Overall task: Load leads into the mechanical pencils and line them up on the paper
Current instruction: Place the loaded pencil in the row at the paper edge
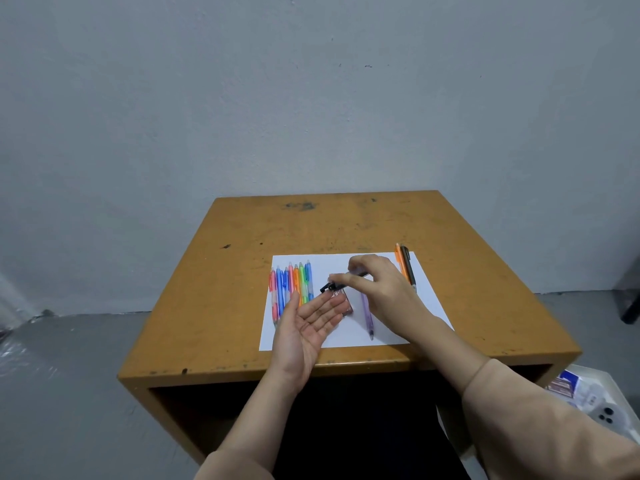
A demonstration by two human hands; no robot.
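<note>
The left hand is hovering palm-up over the 7 o'clock part of the paper, its fingers lying straight and close together, thumb standing off toward the 10 o'clock side, holding nothing. Just above its fingertips, the right hand is pinching a slim black-tipped piece between thumb and forefinger, black end pointing to 9 o'clock and tilting down toward the waiting palm; whether it is a pencil or a lead tube, I cannot tell. A small reddish case is lying on the sheet just beside the left fingertips. At the paper's 9 o'clock edge, the row of coloured pencils is sitting side by side, red, blue, orange and green among them. A purple pencil is lying near the middle, running from 12 to 6 o'clock. Up at the 2 o'clock corner, an orange pencil and a black pencil are resting together. The paper is lying on the worn yellow-brown table.
</note>
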